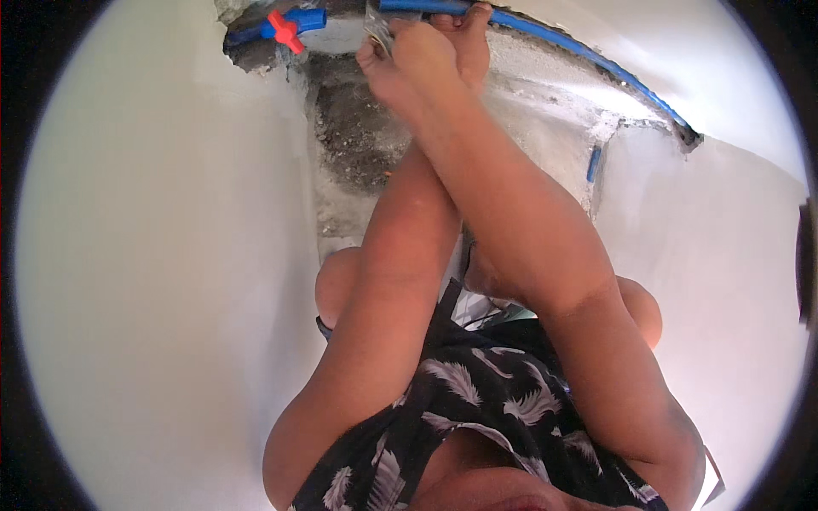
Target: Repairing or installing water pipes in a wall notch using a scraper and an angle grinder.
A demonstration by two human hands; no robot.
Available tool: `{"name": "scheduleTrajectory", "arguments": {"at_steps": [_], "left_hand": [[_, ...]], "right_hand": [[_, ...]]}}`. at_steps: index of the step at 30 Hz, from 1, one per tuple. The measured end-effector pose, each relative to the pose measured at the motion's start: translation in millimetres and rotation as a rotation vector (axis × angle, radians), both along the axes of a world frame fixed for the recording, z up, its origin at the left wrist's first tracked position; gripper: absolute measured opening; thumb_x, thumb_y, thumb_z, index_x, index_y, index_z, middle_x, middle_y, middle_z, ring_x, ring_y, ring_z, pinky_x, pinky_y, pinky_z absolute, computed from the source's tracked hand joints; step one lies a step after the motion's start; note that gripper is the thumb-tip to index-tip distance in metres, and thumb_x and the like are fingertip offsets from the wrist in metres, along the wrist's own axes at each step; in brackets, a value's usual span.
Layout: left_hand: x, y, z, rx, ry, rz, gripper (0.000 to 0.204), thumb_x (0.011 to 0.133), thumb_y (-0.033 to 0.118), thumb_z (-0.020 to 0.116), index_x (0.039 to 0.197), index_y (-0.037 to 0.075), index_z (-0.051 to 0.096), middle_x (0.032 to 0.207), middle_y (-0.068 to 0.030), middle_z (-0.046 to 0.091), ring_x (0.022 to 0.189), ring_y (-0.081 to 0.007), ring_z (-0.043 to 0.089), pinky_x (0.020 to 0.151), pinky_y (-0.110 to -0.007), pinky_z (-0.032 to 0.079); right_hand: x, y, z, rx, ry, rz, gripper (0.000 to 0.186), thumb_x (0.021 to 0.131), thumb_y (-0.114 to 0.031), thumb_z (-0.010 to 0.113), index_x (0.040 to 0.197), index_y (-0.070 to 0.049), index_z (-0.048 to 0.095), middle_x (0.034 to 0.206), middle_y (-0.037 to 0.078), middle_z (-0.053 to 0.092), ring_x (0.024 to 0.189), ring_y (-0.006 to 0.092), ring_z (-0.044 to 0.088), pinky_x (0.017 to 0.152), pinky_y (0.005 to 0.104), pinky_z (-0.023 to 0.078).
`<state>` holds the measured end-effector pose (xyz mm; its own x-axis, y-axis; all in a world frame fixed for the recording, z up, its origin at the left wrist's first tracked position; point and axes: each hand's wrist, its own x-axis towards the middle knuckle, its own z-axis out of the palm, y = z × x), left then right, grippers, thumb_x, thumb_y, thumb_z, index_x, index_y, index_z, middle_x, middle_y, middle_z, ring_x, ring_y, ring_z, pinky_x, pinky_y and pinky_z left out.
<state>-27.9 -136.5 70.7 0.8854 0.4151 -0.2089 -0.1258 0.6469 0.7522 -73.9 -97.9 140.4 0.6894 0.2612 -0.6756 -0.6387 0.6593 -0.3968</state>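
Observation:
My forearms cross in front of me, the right over the left. My left hand (475,53) is closed at a long blue pipe (567,43), its fingertips on the pipe near its left end. To the left of it, my right hand (416,68) pinches a small, crinkled, greyish piece (379,32) close to the pipe's end; its exact kind cannot be made out. Across a gap to the left sits a blue valve (305,19) with a red handle (285,32), its open end facing the pipe. The right hand partly hides the left.
The pipe and valve lie along a rough, chipped channel in the white wall (724,77). Below is a dusty ledge with dark rubble (358,140). A short blue pipe piece (593,164) is at the right. Pale walls stand close on both sides; my knees (339,281) are bent beneath my arms.

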Motion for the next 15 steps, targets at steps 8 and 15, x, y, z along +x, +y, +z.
{"name": "scheduleTrajectory", "arguments": {"at_steps": [8,15], "left_hand": [[0,0,0,-0.008,-0.004,-0.001,0.024,0.1,0.024,0.063,0.115,0.006,0.062,0.108,-0.0048,0.068,0.094,-0.0203,0.064,0.081,-0.036,0.051],[2,4,2,-0.025,-0.009,-0.01,0.025,0.101,0.024,0.062,0.118,0.006,0.062,0.111,-0.0052,0.068,0.097,-0.0208,0.065,0.082,-0.036,0.051]], "right_hand": [[6,13,9,0.295,0.027,-0.226,0.009,0.101,-0.008,0.045,0.109,-0.01,0.048,0.091,0.006,0.054,0.074,0.0162,0.055,0.063,0.0303,0.045],[1,9,-45,-0.992,-0.772,0.432,0.012,0.1,-0.017,0.054,0.107,-0.007,0.053,0.089,0.006,0.059,0.071,0.0179,0.057,0.06,0.0315,0.046]]}}
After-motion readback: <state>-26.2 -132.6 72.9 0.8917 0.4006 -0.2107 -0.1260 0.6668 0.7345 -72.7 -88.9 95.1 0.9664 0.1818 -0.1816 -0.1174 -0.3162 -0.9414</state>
